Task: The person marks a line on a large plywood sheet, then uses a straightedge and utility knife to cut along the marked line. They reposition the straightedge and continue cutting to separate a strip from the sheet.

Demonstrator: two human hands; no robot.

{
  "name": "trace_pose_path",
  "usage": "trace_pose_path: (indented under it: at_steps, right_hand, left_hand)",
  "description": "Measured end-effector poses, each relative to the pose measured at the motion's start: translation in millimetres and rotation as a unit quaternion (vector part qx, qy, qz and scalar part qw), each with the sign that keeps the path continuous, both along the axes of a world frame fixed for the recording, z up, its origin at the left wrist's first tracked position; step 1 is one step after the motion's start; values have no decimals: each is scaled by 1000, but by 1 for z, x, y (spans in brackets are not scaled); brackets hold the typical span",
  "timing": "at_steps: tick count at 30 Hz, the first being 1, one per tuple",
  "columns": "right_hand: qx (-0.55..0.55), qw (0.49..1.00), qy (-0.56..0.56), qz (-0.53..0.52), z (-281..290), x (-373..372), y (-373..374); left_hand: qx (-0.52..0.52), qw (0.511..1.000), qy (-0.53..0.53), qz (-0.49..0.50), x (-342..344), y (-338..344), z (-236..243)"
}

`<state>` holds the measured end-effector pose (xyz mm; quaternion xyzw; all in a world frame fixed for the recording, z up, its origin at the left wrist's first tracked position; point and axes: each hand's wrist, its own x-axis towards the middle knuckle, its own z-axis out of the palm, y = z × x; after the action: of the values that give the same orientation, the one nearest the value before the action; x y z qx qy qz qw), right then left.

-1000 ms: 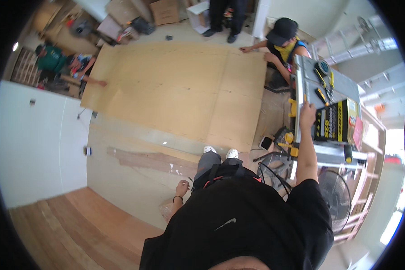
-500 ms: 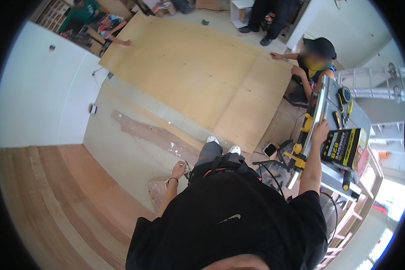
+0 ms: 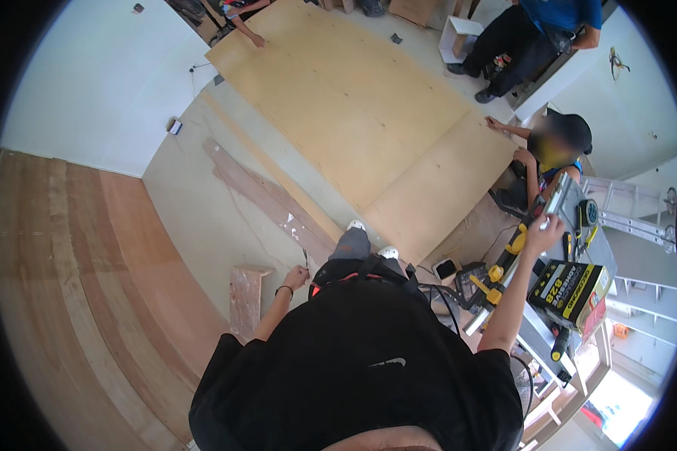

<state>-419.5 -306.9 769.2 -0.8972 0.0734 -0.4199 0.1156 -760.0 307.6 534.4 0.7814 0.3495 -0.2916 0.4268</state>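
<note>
My left hand (image 3: 297,278) hangs beside my left hip, its fingers closed around a thin dark tool (image 3: 306,259) whose kind is too small to make out. On my right, my right hand (image 3: 544,233) is at the silver rail (image 3: 555,197) of a table saw, fingers curled. Whether it grips the rail or something small is unclear. Near that hand, a tape measure (image 3: 587,213) and yellow-and-black hand tools (image 3: 579,244) lie on the grey saw top. A black-and-yellow adhesive tin (image 3: 568,292) stands closer to me.
A large plywood sheet (image 3: 353,105) lies ahead. One person's hand (image 3: 258,40) touches its far left; a crouching person (image 3: 560,146) holds its right corner. Another person (image 3: 530,45) stands behind. Narrow boards (image 3: 256,192) and a wooden block (image 3: 246,297) are left of my feet.
My right hand has moved forward along the rail, toward the tape measure. An orange pencil-like stick seen at its fingers earlier no longer shows. My view has shifted; my left hand stays by my hip.
</note>
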Motion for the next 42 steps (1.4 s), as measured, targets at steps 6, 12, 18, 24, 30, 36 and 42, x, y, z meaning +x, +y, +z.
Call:
trace_pose_path:
  at_steps: [6,12,18,24,30,36,42]
  right_hand:
    - [107,975,29,194,4,-9,97]
    - [259,922,189,215,-64,-67,176]
    - [335,849,344,222,-118,-136,210]
    - [300,800,449,262,-139,-168,233]
    - [342,765,463,289,-125,-150,276]
    - [424,649,506,379,-93,-123,326]
    - [407,584,566,416,-80,-121,349]
  left_hand:
    - [-28,997,-70,-6,3,-11,7]
    - [-10,999,-40,8,3,-18,23]
    - [-45,998,0,-40,4,5,30]
    - [-8,994,-52,-100,37,32,35]
    - [-77,971,-203,-95,140,8,82]
    - [-287,933,-166,-138,215,-46,172]
    - [-324,908,-171,-206,218,-42,198]
